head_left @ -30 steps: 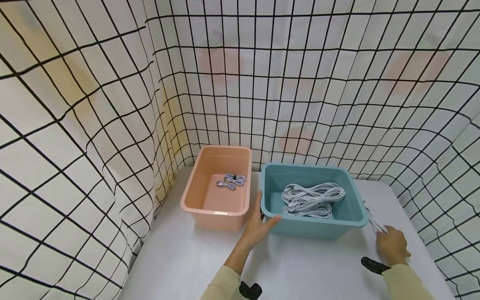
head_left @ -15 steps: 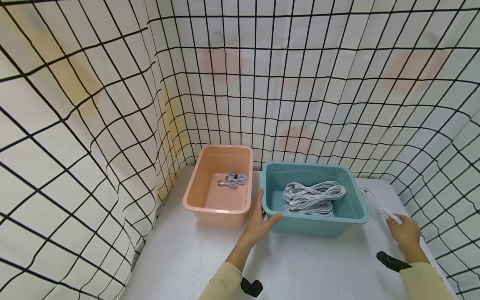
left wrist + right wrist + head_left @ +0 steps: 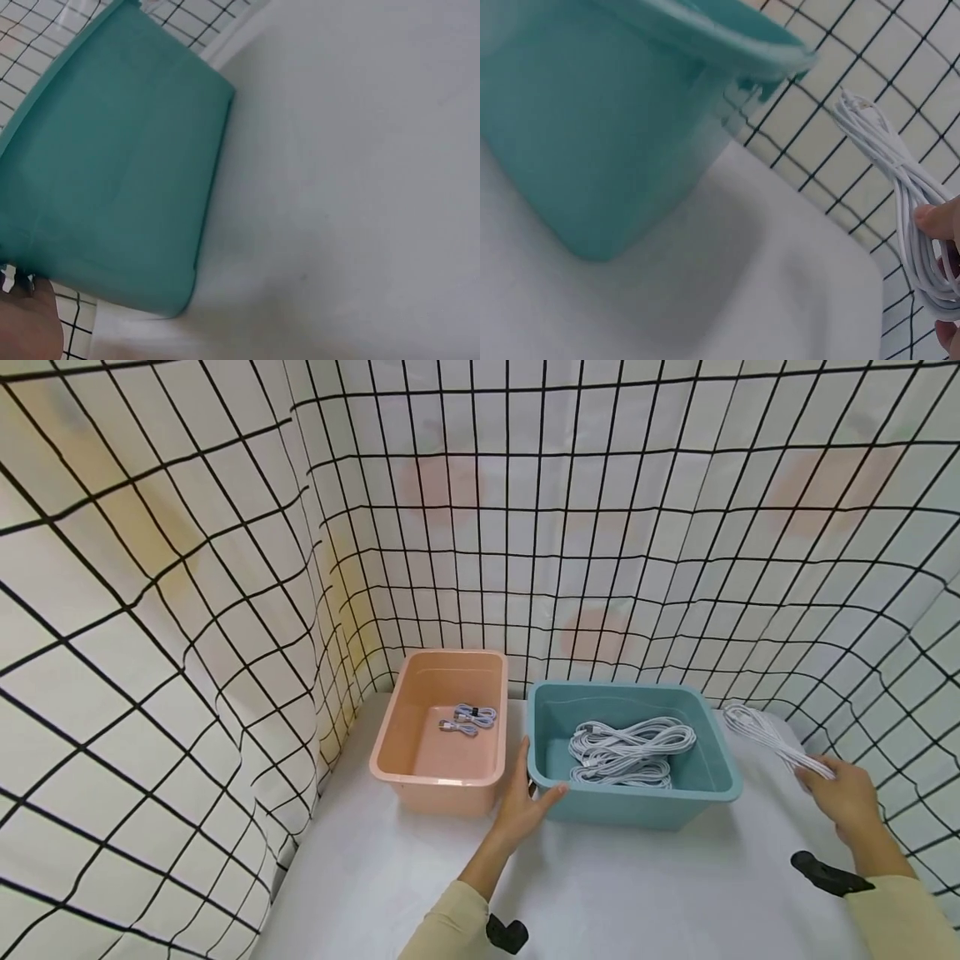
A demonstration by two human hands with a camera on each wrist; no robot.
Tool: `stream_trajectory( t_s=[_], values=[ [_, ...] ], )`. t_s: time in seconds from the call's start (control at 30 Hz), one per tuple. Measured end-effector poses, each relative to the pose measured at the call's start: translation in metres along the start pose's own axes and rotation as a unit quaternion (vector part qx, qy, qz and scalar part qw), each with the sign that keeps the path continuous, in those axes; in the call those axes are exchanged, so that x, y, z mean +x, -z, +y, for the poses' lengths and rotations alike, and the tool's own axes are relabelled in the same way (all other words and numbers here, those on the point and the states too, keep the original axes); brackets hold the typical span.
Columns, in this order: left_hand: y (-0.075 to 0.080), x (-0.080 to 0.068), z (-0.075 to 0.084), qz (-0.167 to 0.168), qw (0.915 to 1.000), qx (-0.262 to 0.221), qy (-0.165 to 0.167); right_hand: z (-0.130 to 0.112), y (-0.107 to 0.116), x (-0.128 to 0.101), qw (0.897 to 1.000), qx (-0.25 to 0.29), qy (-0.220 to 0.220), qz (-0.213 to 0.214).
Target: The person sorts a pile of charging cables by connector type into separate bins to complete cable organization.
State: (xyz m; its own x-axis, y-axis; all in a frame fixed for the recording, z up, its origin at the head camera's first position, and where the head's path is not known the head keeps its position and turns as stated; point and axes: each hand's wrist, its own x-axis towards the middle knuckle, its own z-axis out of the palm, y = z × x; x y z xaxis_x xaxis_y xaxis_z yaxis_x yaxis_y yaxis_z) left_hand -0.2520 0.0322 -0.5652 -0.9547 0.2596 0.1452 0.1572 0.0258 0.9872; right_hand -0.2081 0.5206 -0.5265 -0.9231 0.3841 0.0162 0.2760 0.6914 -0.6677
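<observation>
In my right hand (image 3: 846, 793) is a coiled white cable (image 3: 772, 737). Thumb and fingers grip one end of its loops, and the rest extends up and away beyond the teal bin's right side. The right wrist view shows the cable (image 3: 900, 172) raised above the table. My left hand (image 3: 516, 812) lies against the near left corner of the teal bin (image 3: 637, 795), thumb along the front and fingers up the left side; the bin partly hides those fingers. Several coiled white cables (image 3: 630, 747) lie piled inside this bin.
A peach bin (image 3: 416, 718) stands left of the teal one, with small bundled cables (image 3: 474, 717) on its floor. Black wire grid (image 3: 600, 535) with white sheeting behind it encloses the left, back and right of the white table (image 3: 637, 885).
My right hand has moved right and away from me, lifting the white cable and drawing it out from beside the teal bin. My left hand has stayed at the bin's corner.
</observation>
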Motion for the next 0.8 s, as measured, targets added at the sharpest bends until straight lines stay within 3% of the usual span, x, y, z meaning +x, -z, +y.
stream_trajectory(
  t_s=[0.3,0.8],
  values=[
    [-0.002,-0.002,0.002,0.005,1.0000,-0.003,-0.005,-0.043,0.014,0.005,0.999,0.009,0.043,0.016],
    [-0.010,-0.001,-0.001,0.028,0.9995,0.004,0.016,-0.125,0.008,0.011,0.983,-0.013,0.168,-0.076]
  ],
)
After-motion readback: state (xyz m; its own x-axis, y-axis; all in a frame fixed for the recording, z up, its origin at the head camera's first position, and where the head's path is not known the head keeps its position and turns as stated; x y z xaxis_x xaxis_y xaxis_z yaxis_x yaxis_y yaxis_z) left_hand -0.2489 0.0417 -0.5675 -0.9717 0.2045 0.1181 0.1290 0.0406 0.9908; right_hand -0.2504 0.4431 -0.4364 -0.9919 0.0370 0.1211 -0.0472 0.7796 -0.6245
